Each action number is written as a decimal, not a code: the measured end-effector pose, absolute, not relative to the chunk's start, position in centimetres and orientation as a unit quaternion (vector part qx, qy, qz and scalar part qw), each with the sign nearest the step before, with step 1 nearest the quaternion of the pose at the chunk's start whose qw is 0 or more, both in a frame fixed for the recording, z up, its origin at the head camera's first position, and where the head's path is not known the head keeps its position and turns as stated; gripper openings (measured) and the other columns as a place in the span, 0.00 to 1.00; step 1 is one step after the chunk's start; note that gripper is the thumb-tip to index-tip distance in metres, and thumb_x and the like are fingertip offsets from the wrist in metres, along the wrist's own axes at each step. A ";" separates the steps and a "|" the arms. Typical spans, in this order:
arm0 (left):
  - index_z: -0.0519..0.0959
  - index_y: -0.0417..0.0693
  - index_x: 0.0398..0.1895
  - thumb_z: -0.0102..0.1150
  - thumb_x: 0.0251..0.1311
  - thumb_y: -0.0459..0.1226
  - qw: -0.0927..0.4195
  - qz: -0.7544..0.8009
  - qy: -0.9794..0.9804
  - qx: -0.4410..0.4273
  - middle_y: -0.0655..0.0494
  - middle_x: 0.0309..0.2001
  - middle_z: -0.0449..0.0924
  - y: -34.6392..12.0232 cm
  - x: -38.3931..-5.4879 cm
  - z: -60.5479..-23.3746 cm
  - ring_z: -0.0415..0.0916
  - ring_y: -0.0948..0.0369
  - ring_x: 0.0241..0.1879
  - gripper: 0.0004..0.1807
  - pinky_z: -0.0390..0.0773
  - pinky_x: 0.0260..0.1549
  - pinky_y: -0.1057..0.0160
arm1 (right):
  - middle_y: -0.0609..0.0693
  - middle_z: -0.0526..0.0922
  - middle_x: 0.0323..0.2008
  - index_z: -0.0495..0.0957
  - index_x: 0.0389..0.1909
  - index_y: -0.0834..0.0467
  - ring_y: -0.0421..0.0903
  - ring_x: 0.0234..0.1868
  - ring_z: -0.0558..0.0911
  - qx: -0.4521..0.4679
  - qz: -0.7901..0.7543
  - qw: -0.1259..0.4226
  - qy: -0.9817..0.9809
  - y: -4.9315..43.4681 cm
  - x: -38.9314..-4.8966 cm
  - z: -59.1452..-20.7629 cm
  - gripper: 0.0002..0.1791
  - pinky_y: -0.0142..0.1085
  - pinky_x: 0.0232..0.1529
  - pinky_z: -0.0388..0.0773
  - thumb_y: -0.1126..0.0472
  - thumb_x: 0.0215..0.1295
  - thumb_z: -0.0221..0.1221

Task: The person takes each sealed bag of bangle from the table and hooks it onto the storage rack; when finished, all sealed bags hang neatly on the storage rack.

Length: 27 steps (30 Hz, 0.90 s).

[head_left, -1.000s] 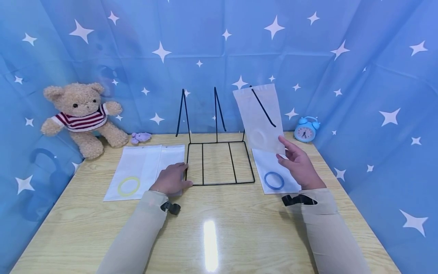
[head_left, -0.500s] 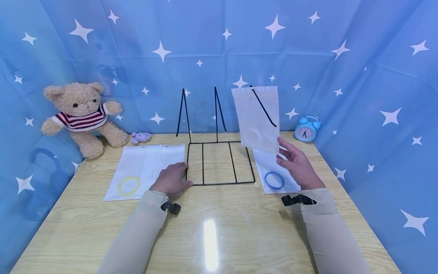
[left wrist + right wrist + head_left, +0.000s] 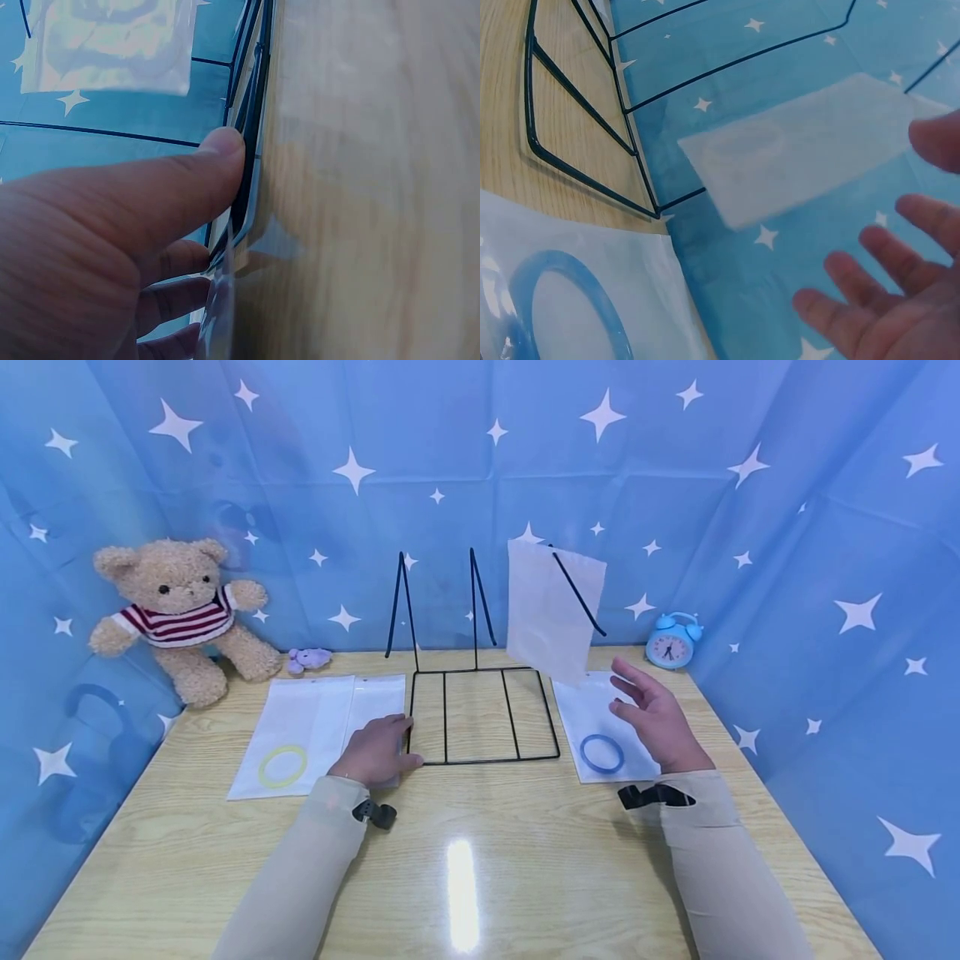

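Observation:
A black wire rack (image 3: pixel 483 762) with three upright hooks stands mid-table. My left hand (image 3: pixel 375 752) holds its front left corner, thumb (image 3: pixel 221 142) on the front wire and fingers around the side. From the right hook hangs a white translucent pouch (image 3: pixel 551 610), tilted, with a faint round shape inside. My right hand (image 3: pixel 654 714) is just right of the pouch, fingers spread and apart from it in the right wrist view. Under that hand lies a white pouch (image 3: pixel 577 702) with a blue ring (image 3: pixel 602 754) showing in it.
Left of the rack lie overlapping white pouches (image 3: pixel 311 710), one with a yellow ring (image 3: pixel 282 767). A teddy bear (image 3: pixel 176 610) and a small purple toy (image 3: pixel 309 660) sit at the back left. A blue alarm clock (image 3: pixel 670 647) stands back right, before a starry blue curtain (image 3: pixel 795 568).
My right hand has let go of the hanging pouch's lower edge and drawn slightly away. The pouch has swung left and now hangs from the hook. My left hand has stayed put.

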<state>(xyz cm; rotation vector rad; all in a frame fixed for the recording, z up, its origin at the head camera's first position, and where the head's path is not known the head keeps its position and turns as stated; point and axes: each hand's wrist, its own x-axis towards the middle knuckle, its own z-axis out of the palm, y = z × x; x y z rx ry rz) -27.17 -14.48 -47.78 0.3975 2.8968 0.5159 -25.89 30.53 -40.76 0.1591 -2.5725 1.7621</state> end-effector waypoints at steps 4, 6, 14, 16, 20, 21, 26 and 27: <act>0.65 0.43 0.80 0.67 0.68 0.55 0.086 0.171 0.972 0.135 0.41 0.80 0.62 -14.5 -27.2 -47.9 0.61 0.40 0.78 0.44 0.66 0.73 0.36 | 0.50 0.62 0.82 0.60 0.83 0.45 0.55 0.81 0.63 -0.012 0.545 0.017 -0.838 31.3 -26.0 -40.5 0.35 0.57 0.78 0.64 0.52 0.79 0.59; 0.65 0.43 0.80 0.67 0.68 0.55 0.087 0.171 0.972 0.137 0.41 0.80 0.62 -14.5 -27.2 -47.8 0.61 0.39 0.78 0.44 0.66 0.72 0.36 | 0.54 0.63 0.81 0.60 0.83 0.47 0.59 0.80 0.64 -0.035 0.529 0.009 -0.848 31.9 -26.1 -40.4 0.36 0.60 0.77 0.64 0.49 0.79 0.59; 0.66 0.43 0.80 0.68 0.68 0.54 0.088 0.173 0.971 0.136 0.42 0.80 0.62 -14.5 -27.1 -47.5 0.61 0.40 0.78 0.44 0.66 0.73 0.36 | 0.70 0.65 0.76 0.54 0.84 0.56 0.71 0.75 0.65 -0.043 0.407 -0.071 -0.910 34.6 -25.8 -40.0 0.45 0.67 0.70 0.68 0.41 0.77 0.59; 0.66 0.43 0.80 0.68 0.68 0.54 0.088 0.173 0.971 0.136 0.42 0.80 0.62 -14.5 -27.1 -47.5 0.62 0.40 0.78 0.44 0.67 0.72 0.37 | 0.71 0.66 0.74 0.56 0.83 0.58 0.71 0.73 0.66 -0.045 0.373 -0.094 -0.922 35.2 -25.8 -40.1 0.46 0.67 0.69 0.69 0.40 0.75 0.61; 0.66 0.43 0.80 0.68 0.68 0.55 0.087 0.172 0.972 0.134 0.42 0.80 0.62 -14.5 -27.1 -47.6 0.62 0.40 0.78 0.44 0.67 0.72 0.37 | 0.73 0.67 0.72 0.58 0.82 0.61 0.71 0.71 0.68 -0.051 0.334 -0.141 -0.931 36.2 -26.3 -40.7 0.47 0.66 0.69 0.70 0.40 0.73 0.63; 0.66 0.43 0.80 0.68 0.68 0.55 0.087 0.172 0.972 0.133 0.42 0.80 0.62 -14.5 -27.1 -47.6 0.62 0.40 0.78 0.44 0.67 0.72 0.36 | 0.74 0.66 0.72 0.58 0.82 0.61 0.71 0.71 0.68 -0.053 0.330 -0.151 -0.930 36.3 -26.4 -40.9 0.48 0.66 0.69 0.69 0.41 0.73 0.64; 0.65 0.43 0.80 0.67 0.68 0.55 0.088 0.167 0.973 0.133 0.42 0.80 0.62 -14.5 -27.2 -47.7 0.61 0.39 0.78 0.44 0.66 0.72 0.36 | 0.75 0.66 0.72 0.58 0.81 0.64 0.72 0.70 0.68 -0.057 0.310 -0.176 -0.933 36.8 -26.8 -41.9 0.48 0.66 0.67 0.71 0.42 0.71 0.66; 0.66 0.43 0.80 0.67 0.68 0.55 0.088 0.167 0.973 0.133 0.42 0.80 0.62 -14.5 -27.2 -47.7 0.61 0.39 0.78 0.44 0.66 0.72 0.35 | 0.75 0.66 0.71 0.59 0.81 0.64 0.72 0.70 0.69 -0.058 0.304 -0.177 -0.934 36.8 -26.8 -42.1 0.48 0.66 0.67 0.71 0.42 0.71 0.66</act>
